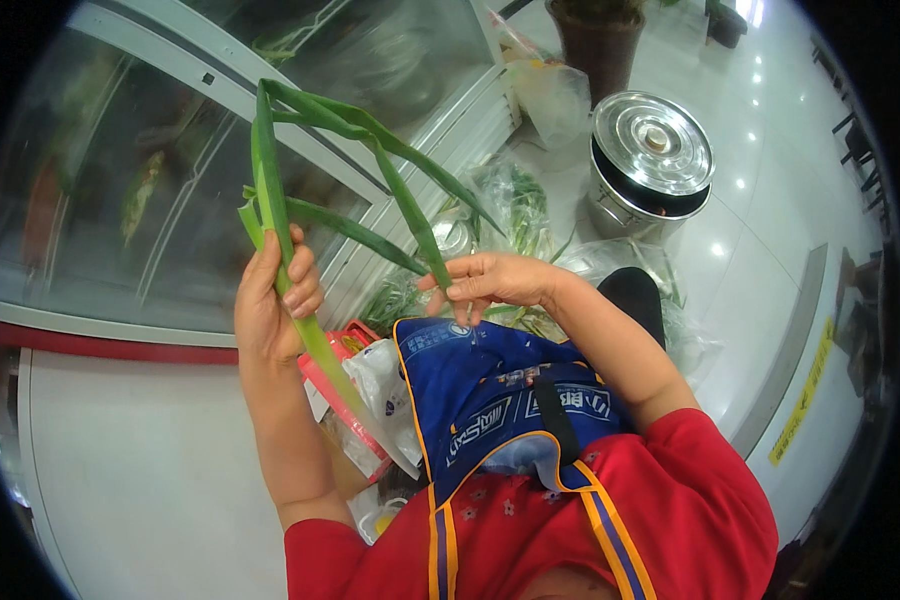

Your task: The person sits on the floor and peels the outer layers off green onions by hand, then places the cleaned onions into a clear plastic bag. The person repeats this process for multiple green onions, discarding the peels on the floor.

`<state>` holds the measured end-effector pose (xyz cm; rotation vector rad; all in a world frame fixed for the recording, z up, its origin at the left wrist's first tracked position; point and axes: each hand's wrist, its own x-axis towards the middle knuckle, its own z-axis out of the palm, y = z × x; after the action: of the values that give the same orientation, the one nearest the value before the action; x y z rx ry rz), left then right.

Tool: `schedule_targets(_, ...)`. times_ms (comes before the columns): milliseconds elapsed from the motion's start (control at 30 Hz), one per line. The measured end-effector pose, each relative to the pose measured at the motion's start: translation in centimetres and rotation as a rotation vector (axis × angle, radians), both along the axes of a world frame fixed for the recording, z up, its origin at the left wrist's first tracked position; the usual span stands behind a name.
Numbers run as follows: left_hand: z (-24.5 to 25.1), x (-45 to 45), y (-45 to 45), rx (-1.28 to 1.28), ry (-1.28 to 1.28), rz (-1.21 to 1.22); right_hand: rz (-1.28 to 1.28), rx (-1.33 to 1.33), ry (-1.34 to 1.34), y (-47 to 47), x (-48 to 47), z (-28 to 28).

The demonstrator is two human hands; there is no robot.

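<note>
A long green onion (268,176), pale at the root end, slants across in front of me. My left hand (276,289) is wrapped around its stalk, just below where the leaves split. Several leaves rise from there, bend over and hang to the right. My right hand (491,283) pinches one drooping leaf (407,210) near its tip, between thumb and fingers. The pale lower end of the stalk hangs beside the blue apron (510,397) on my lap.
A glass-doored display cooler (217,165) stands at the left. Plastic bags of green onions (521,199) lie on the floor ahead. Beyond them are a lidded metal pot (649,157) and a plant pot (596,49). A pink-red bag (345,345) lies by my left forearm.
</note>
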<state>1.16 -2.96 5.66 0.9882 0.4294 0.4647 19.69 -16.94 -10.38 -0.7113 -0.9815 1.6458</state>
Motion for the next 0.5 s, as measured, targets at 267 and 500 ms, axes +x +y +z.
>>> schedule_targets(267,0.8,-0.7,1.2,0.034,-0.019,0.044,-0.411,-0.101,-0.061,-0.8,1.2,-0.5)
schedule_targets(500,1.5,-0.7,1.6,0.044,-0.066,0.009,-0.611,-0.055,-0.257,-0.3,1.9,0.5)
